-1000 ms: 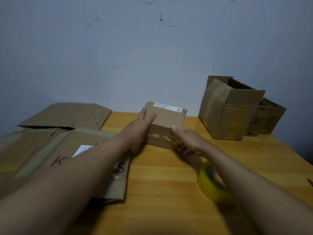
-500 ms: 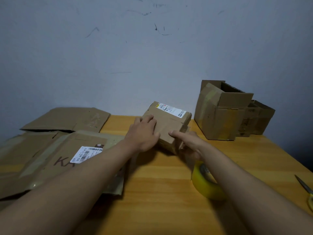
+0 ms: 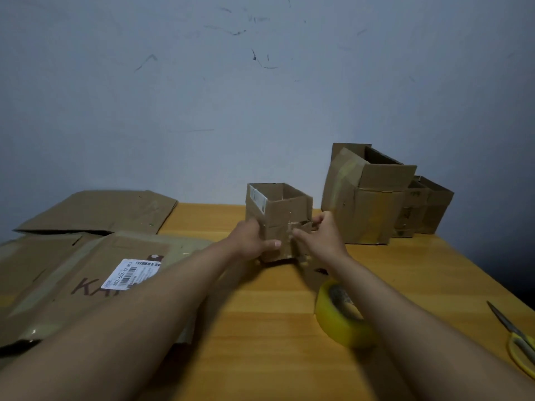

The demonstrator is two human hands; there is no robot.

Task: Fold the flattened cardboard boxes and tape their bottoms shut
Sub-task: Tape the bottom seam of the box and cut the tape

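Observation:
A small cardboard box stands upright at the middle of the wooden table, its open top facing up and its flaps raised. My left hand grips its lower left side, thumb across the front. My right hand holds the lower right corner, with fingers curled round the edge. A roll of yellow tape lies on the table beneath my right forearm. Flattened cardboard boxes are piled on the left.
Folded boxes stand against the wall at the back right, a bigger one in front of smaller ones. Yellow-handled scissors lie by the table's right edge. The grey wall is close behind.
The small box has been turned from lying tilted to standing upright with its opening upward. Both hands shifted from its top to its lower sides.

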